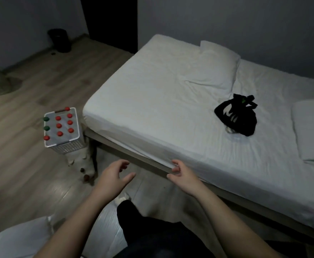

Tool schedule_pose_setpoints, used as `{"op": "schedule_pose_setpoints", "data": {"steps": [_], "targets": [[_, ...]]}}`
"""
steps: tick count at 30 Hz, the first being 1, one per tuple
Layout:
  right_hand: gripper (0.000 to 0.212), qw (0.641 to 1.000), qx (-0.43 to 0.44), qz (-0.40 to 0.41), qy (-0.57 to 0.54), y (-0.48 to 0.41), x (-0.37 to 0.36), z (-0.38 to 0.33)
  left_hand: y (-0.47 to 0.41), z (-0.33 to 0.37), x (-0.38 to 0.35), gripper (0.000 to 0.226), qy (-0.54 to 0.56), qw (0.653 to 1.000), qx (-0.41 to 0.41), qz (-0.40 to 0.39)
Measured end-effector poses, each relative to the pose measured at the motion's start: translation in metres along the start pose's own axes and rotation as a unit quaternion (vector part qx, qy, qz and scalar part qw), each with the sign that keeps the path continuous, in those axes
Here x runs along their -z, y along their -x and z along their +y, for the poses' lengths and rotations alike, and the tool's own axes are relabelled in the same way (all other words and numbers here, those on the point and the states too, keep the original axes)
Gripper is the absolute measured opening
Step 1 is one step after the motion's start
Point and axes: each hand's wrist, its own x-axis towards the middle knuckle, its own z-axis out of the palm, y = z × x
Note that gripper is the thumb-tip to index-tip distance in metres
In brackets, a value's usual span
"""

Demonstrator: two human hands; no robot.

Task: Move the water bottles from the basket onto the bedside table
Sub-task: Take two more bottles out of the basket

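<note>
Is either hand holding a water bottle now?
No, the left hand and right hand are empty; the bottles stand in the basket.

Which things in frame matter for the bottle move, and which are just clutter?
Job: white perforated plastic basket on the floor; red- and green-capped bottles in it; left hand and right hand, both empty. No bedside table identifiable in view.

Lying about: white-sheeted bed; white pillow on it; black strappy item on the bed; black round bin in the corner.
</note>
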Motion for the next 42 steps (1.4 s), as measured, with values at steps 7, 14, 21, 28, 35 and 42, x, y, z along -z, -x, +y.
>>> {"op": "schedule_pose_setpoints", "data": {"steps": [7, 14, 21, 28, 35, 42], "targets": [[0.06, 0.999, 0.009, -0.041, 0.02, -0.106, -0.063, -0.082, -0.082, -0.073, 0.074, 0.039, -0.017, 0.999, 0.037, 0.005], [0.06, 0.991, 0.066, -0.102, 0.058, -0.2, -0.119, -0.215, -0.152, -0.14, 0.158, 0.035, 0.017, 0.992, 0.116, 0.051], [0.055, 0.977, 0.129, -0.142, 0.094, -0.254, -0.149, -0.313, -0.204, -0.194, 0.218, 0.033, 0.039, 0.984, 0.147, 0.097], [0.061, 0.98, 0.085, -0.15, 0.098, -0.301, -0.207, -0.383, -0.266, -0.274, 0.284, 0.032, 0.033, 0.98, 0.179, 0.087], [0.029, 0.981, 0.048, -0.165, 0.093, -0.375, -0.284, -0.462, -0.352, -0.36, 0.348, 0.048, -0.002, 0.977, 0.213, -0.004], [0.02, 0.976, -0.005, -0.191, 0.105, -0.486, -0.381, -0.472, -0.443, -0.458, 0.343, 0.061, -0.036, 0.97, 0.217, -0.102]]}}
